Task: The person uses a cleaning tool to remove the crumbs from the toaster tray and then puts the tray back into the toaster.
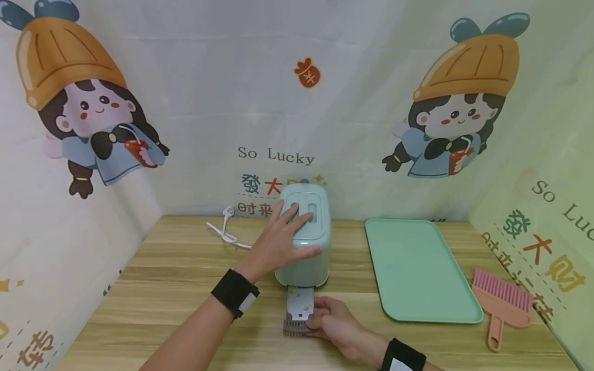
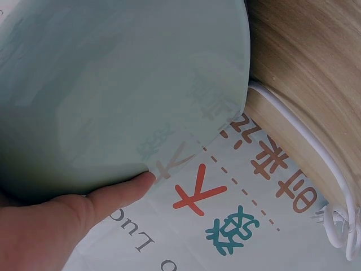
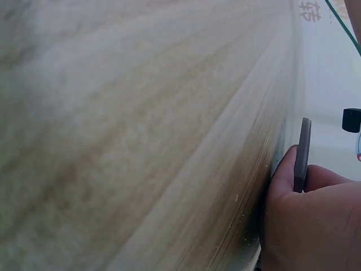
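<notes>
A pale green toaster stands on the wooden table, its narrow end facing me. My left hand lies over its top with the fingers spread near the slots; in the left wrist view a finger lies along the toaster's surface. From the base of the toaster a metal crumb tray with a grey slotted front edge sticks out toward me, with some yellowish crumbs on it. My right hand pinches that front end at its right side. In the right wrist view, the grey edge sits between thumb and fingers.
A mint green serving tray lies to the right. Beside it is a pink brush and dustpan. The toaster's white cord and plug lie behind on the left. A printed cloth backdrop rises behind the table. Small crumbs dot the tabletop.
</notes>
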Action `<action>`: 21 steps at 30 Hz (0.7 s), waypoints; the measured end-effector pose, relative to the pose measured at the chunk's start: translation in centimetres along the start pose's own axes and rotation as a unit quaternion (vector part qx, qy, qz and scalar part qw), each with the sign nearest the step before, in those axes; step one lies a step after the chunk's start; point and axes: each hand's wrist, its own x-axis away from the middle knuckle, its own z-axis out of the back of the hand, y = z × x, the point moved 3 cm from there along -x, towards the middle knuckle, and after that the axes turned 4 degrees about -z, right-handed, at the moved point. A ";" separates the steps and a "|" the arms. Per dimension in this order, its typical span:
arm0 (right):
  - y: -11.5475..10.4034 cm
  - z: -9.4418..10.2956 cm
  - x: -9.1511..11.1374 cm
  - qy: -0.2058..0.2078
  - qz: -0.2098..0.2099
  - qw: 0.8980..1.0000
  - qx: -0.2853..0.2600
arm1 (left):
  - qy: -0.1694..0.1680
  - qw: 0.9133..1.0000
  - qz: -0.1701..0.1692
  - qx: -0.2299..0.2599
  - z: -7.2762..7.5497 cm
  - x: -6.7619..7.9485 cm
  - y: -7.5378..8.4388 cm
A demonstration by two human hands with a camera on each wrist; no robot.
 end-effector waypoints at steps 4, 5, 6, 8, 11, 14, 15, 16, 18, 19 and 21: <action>0.2 0.0 0.2 0.001 -0.002 1.000 0.003 | -0.003 1.000 0.000 -0.003 -0.1 -0.1 0.0; 0.2 0.1 0.3 0.001 -0.002 1.000 0.005 | -0.002 1.000 0.001 -0.004 -0.1 -0.1 0.0; 0.3 0.1 0.3 0.000 -0.002 1.000 0.007 | -0.002 1.000 0.000 -0.004 -0.1 -0.1 0.0; 0.3 0.1 0.5 -0.001 -0.005 1.000 0.009 | -0.001 1.000 0.001 -0.004 -0.1 -0.1 0.0; 0.3 0.1 0.7 -0.004 -0.008 1.000 0.011 | 0.000 1.000 0.003 -0.001 0.0 0.0 0.0; 0.4 0.0 0.9 -0.004 -0.007 1.000 0.009 | -0.002 1.000 0.006 0.000 0.1 0.1 0.0; 0.5 -0.1 0.9 -0.003 -0.004 1.000 0.005 | -0.003 1.000 0.006 0.002 0.1 0.1 0.0; 0.5 -0.2 1.0 -0.001 -0.003 1.000 0.003 | -0.002 1.000 0.005 0.002 0.1 0.1 0.0; 0.7 -0.3 1.1 0.001 0.003 1.000 -0.006 | -0.002 1.000 0.002 0.002 0.1 0.1 0.0; 0.8 -0.3 1.1 0.002 0.005 1.000 -0.010 | -0.002 1.000 0.001 0.003 0.1 0.0 0.0; 0.9 -0.4 1.2 0.004 0.009 1.000 -0.015 | -0.002 1.000 0.000 0.003 0.0 0.0 0.0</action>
